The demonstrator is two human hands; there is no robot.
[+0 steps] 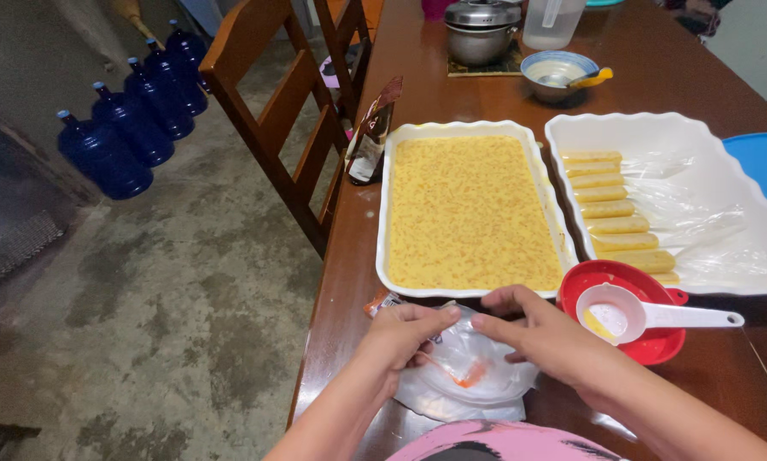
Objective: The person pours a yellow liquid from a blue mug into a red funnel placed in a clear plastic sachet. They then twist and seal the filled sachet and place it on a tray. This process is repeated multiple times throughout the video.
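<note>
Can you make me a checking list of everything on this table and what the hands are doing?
Surface: brown wooden table.
Job's things: clear plastic bag, gripped by both hands.
Clutter: white dish of yellow mix; white dish of biscuit fingers; red bowl with white scoop; steel pot; blue lid.
Grippers: left hand and right hand pinch the bag.
Cables: nothing seen.
Surroundings: wooden chairs; blue water bottles on concrete floor.
</note>
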